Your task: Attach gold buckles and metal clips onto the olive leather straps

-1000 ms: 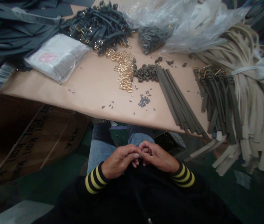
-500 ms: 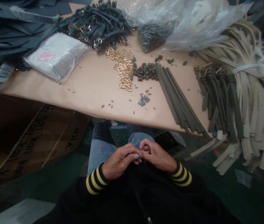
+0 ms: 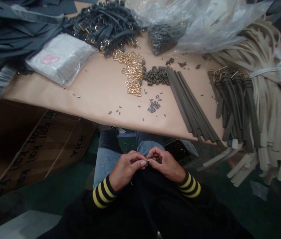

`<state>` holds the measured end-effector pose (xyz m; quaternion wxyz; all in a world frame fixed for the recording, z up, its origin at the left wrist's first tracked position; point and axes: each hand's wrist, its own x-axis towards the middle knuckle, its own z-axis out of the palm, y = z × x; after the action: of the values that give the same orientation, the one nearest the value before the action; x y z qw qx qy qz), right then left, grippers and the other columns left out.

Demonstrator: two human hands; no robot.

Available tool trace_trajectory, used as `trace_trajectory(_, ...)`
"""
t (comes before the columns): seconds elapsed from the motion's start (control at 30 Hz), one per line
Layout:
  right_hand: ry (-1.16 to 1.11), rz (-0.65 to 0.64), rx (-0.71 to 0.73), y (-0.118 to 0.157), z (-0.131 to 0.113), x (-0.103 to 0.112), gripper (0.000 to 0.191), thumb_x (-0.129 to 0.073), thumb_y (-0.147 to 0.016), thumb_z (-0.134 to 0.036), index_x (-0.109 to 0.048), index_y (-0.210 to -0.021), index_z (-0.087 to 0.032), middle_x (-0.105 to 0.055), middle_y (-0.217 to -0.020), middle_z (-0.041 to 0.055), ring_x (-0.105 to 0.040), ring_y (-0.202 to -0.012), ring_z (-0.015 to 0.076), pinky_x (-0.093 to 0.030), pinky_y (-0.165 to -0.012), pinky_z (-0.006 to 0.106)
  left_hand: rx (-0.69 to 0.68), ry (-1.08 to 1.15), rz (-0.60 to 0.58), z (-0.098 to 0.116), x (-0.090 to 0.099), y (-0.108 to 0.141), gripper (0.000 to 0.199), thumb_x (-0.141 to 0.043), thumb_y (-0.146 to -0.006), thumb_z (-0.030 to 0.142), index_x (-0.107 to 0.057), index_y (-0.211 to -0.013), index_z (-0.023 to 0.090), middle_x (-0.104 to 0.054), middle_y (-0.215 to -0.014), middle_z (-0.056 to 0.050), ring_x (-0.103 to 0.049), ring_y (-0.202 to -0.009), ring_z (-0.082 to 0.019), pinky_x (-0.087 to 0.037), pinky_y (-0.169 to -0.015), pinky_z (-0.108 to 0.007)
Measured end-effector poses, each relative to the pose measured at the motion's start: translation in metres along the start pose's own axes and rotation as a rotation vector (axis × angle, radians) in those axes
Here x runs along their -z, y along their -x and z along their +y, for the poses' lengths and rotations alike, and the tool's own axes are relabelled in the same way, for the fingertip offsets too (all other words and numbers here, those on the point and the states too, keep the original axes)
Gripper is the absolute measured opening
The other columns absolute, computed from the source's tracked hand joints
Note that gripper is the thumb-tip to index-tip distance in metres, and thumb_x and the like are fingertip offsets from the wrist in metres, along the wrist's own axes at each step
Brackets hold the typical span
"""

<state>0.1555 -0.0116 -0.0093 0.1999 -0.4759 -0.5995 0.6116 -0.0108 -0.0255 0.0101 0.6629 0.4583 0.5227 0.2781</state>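
Over my lap, at the front of my black sleeves, my left hand (image 3: 127, 167) and my right hand (image 3: 165, 163) face each other. Thumbs and fingers of both pinch a small dark piece with a metallic glint (image 3: 151, 160), mostly hidden by my fingers, so its exact kind is unclear. On the paper-covered table (image 3: 88, 103), beyond my hands, lie gold rectangular buckles (image 3: 132, 74), a heap of small dark loops (image 3: 155, 75), a row of dark straps (image 3: 190, 103) and dark straps with gold buckles (image 3: 235, 103).
Beige strap bundles (image 3: 274, 113) hang over the table's right end. Plastic bags (image 3: 61, 59) and black strap heaps (image 3: 105, 26) lie at the back. A cardboard box (image 3: 36, 152) stands left of my knees. Tiny dark pieces dot the paper.
My hands have risen slightly toward the table and their fingers have shifted on the small piece. The view has tilted a little, so the table items sit slightly differently.
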Motion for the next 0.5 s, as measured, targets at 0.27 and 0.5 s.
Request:
trace_trajectory(0.27, 0.064, -0.003, -0.015, -0.0008, -0.0045, 0.0012, 0.005, -0.049, -0.072, -0.020, -0.052, -0.073, -0.016, -0.051, -0.062, -0.0014, -0.048, -0.059, 0.0105, -0.039, -0.056, 0.022, -0.024, -0.052, 0.030, 0.0013, -0.0026, 0.0019, 0.010, -0.055, -0.070, 0.020, -0.064, -0.069, 0.014, -0.055, -0.073, -0.003, -0.053, -0.069, -0.013, -0.042, -0.066, -0.026)
trace_trajectory(0.5, -0.119, -0.093, -0.115, 0.0009, -0.0016, 0.0044, 0.012, -0.052, -0.070, -0.026, -0.051, -0.070, -0.014, -0.054, -0.064, 0.0001, -0.048, -0.056, 0.0098, -0.036, -0.051, 0.021, 0.100, 0.223, -0.049, 0.0039, -0.0040, 0.0002, 0.014, -0.059, -0.066, 0.024, -0.060, -0.068, 0.010, -0.060, -0.065, -0.002, -0.054, -0.062, -0.011, -0.042, -0.062, -0.024)
